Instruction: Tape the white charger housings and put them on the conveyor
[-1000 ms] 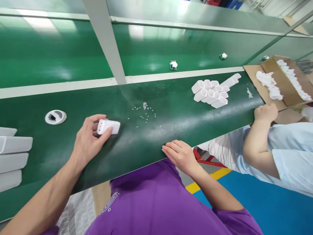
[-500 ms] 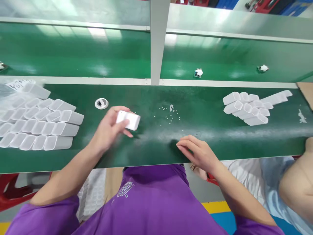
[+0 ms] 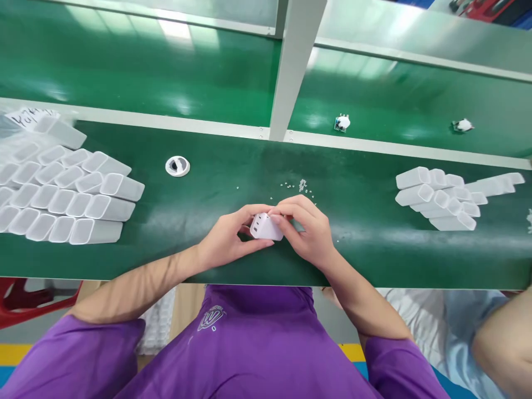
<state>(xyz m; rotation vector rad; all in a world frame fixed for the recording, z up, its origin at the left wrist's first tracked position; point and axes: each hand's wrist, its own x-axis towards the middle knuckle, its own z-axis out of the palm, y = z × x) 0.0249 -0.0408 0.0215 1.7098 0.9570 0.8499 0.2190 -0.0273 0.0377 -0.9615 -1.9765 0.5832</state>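
Observation:
A white charger housing (image 3: 268, 228) with a row of dark port slots on one face is held in front of my body, just over the green table. My left hand (image 3: 230, 235) grips it from the left, thumb below and fingers along the far side. The fingers of my right hand (image 3: 305, 227) are pinched together at its upper right edge. Whatever lies between those fingertips is too small or hidden to make out. Tiny clear pieces (image 3: 302, 185) are scattered on the table beyond my right hand.
Rows of white open-ended housings (image 3: 100, 208) are stacked at the left. A smaller stack of white housings (image 3: 443, 202) lies at the right. A round white roll (image 3: 177, 166) sits left of centre. Small circuit parts (image 3: 342, 123) rest on the ledge behind. Another person's arm (image 3: 505, 338) shows at lower right.
My left hand has brought the charger housing right and nearer to me, turning its slotted face into view. My right hand has moved up and left to meet it.

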